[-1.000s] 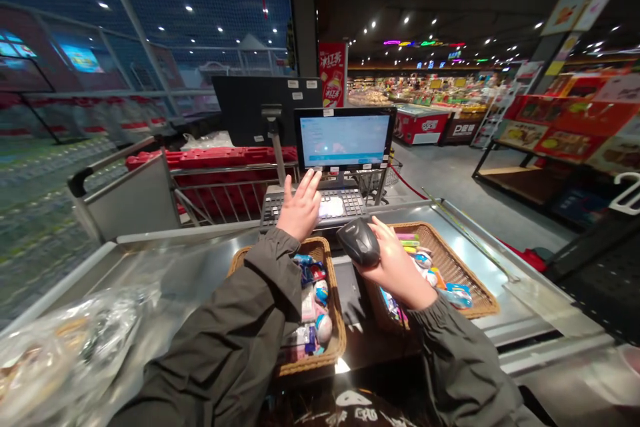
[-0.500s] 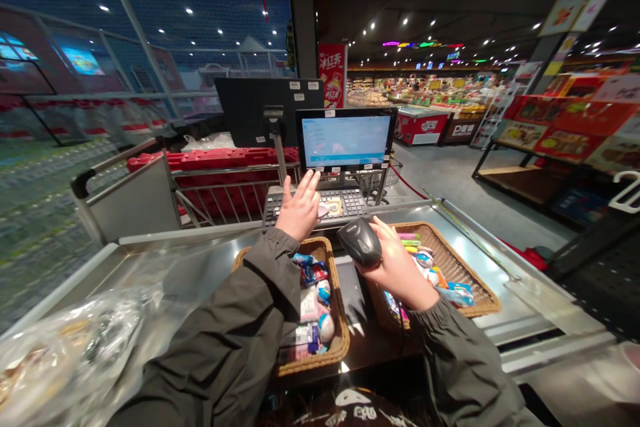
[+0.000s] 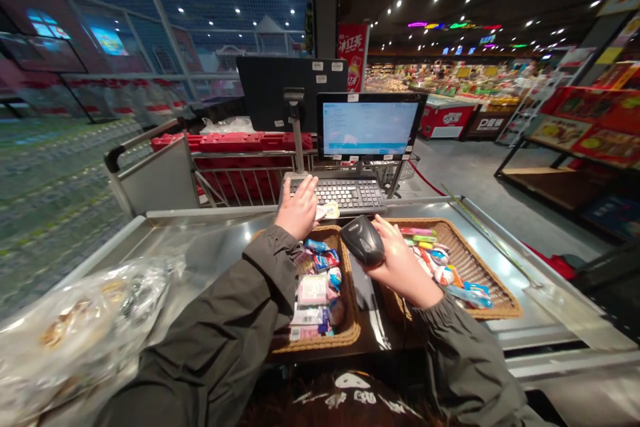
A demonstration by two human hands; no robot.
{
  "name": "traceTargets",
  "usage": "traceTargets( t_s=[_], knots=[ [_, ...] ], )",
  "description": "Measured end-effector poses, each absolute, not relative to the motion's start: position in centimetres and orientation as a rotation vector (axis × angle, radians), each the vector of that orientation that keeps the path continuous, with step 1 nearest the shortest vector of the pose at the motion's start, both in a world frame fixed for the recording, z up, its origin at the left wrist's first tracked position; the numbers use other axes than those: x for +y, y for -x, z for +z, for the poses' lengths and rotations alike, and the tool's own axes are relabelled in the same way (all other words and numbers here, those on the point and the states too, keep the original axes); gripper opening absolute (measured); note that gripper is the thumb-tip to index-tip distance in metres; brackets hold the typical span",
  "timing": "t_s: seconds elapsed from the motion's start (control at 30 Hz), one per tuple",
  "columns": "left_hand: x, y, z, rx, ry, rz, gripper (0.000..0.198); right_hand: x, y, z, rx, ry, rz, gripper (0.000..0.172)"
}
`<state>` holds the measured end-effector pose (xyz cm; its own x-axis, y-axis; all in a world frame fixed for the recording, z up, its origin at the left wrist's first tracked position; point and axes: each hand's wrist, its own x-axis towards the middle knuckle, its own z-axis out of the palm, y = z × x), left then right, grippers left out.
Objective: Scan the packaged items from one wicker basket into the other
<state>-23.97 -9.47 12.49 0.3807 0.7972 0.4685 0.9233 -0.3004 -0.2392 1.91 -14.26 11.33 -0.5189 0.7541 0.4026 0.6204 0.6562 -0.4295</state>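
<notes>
Right grip (image 3: pixel 403 265) holds 1 black scanner (image 3: pixel 363 241), left grip (image 3: pixel 299 208) 1 small packet (image 3: pixel 331 210).

A single camera sits up on the person's head, looking forward and down across the metal checkout counter (image 3: pixel 213 233). Nearest to it, the two dark sleeves (image 3: pixel 215 337) come in from the bottom edge; the left hand (image 3: pixel 297 208) and right hand (image 3: pixel 404 265) lie just beyond, around the middle. Farther off, it meets the lit monitor (image 3: pixel 370 128) nearly front-on. It's a mighty wide view, netting (image 3: pixel 230 33) on the left, display rack (image 3: pixel 570 123) on the right, with the edges stretched.
</notes>
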Motion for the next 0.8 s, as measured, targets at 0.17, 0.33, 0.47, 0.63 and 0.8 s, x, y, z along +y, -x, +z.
traceTargets(
  t_s=[0.17,0.33,0.47,0.63,0.8],
  knots=[
    [-11.7,26.3,11.5,-1.569,2.174,-0.208,0.040,-14.2,-1.0,10.4,-2.366,1.023,0.342,0.044],
    [-14.4,29.1,9.7,-1.658,2.193,-0.085,0.035,-14.0,0.0,9.6,-2.388,1.001,0.350,0.044],
    [-16.1,31.0,8.1,-1.736,2.211,-0.018,0.038,-14.1,1.2,9.3,-2.431,0.963,0.390,0.041],
    [-18.0,32.4,7.1,-1.828,2.283,0.099,0.047,-14.8,2.4,9.1,-2.486,0.957,0.469,0.045],
    [-19.5,33.7,5.3,-1.841,2.455,0.261,0.057,-15.5,3.1,8.9,-2.510,0.954,0.537,0.048]
  ],
)
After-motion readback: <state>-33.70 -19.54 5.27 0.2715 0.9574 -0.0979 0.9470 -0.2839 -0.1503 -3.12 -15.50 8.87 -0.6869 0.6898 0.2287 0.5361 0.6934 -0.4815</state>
